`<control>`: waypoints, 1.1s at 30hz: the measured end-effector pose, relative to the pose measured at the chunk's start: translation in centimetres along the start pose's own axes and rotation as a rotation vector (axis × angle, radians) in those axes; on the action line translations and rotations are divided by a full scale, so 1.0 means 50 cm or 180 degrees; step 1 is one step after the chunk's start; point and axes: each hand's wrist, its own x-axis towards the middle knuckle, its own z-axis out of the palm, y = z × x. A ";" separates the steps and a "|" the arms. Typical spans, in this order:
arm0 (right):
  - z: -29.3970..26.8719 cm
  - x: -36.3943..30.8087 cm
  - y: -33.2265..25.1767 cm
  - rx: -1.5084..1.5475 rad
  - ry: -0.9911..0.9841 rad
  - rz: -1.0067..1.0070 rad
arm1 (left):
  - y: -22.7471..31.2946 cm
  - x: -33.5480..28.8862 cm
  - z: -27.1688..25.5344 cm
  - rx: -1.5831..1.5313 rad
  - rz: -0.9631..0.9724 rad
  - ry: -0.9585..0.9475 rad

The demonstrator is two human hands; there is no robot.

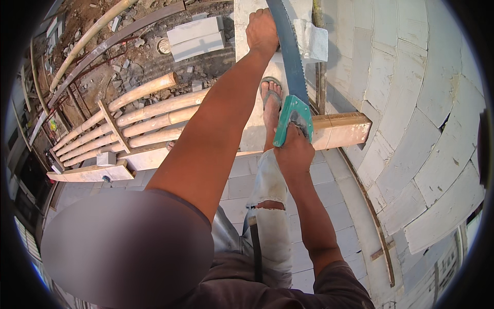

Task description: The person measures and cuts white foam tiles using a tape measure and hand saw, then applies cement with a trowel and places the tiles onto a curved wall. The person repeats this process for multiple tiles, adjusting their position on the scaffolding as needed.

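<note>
In my right hand [294,145] is the teal handle of a handsaw [292,49], my fingers wrapped round it. Its long dark blade points away from me, teeth toward the right, over a pale block [248,50] at the top of the view. My left hand [262,32] bears on this block beside the blade's back edge, its fingers curled; their tips are partly hidden. To the right of the blade is a smaller white block piece [312,42]. A foot in a sandal [271,90] is close to the blade's left side.
A wooden plank [342,130] crosses under the work. Several bamboo poles [154,114] lie at the left, with a small grey block [106,158] near them. Two pale blocks [196,38] sit on rubble-strewn ground. A pale block wall [406,129] rises at the right.
</note>
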 end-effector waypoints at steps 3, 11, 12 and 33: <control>-0.058 0.019 0.042 0.0534 -0.0168 0.0083 | -0.002 0.017 -0.012 -0.0047 -0.0238 -0.0146; -0.050 -0.048 0.036 0.2888 0.0087 0.1127 | -0.018 0.028 0.002 -0.0489 -0.0275 0.0038; -0.046 -0.062 0.036 0.3080 0.0116 0.1177 | -0.019 0.031 0.003 -0.0507 -0.0364 0.0096; -0.075 -0.045 -0.013 0.1815 0.0225 0.1106 | -0.018 0.048 0.004 -0.0315 -0.0429 0.0080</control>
